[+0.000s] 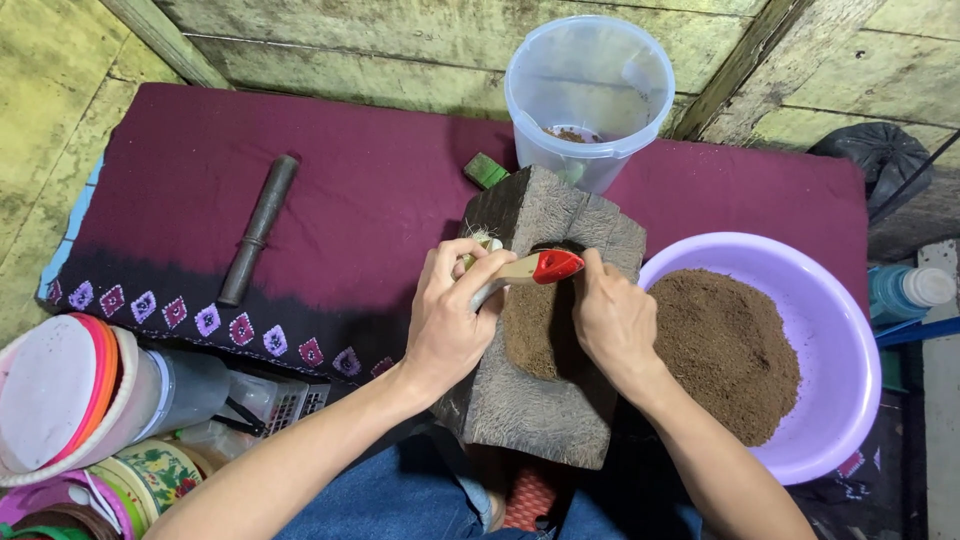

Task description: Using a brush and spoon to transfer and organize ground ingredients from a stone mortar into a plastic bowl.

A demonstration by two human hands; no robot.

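Gripping the red-handled brush [520, 269] w/ my left hand [450, 315] closed round it, I keep my right hand [612, 322] pressed on the wooden mortar block [545, 400] to steady it, brown powder [535, 330] in its trough, purple basin [835, 330] adj. on the right.

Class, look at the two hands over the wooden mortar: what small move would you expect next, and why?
Probably a short sweep of the brush toward the lilac basin. The left hand grips the brush above brown powder in the wooden mortar, the right hand rests at the hollow's edge, and the basin already holds similar powder.
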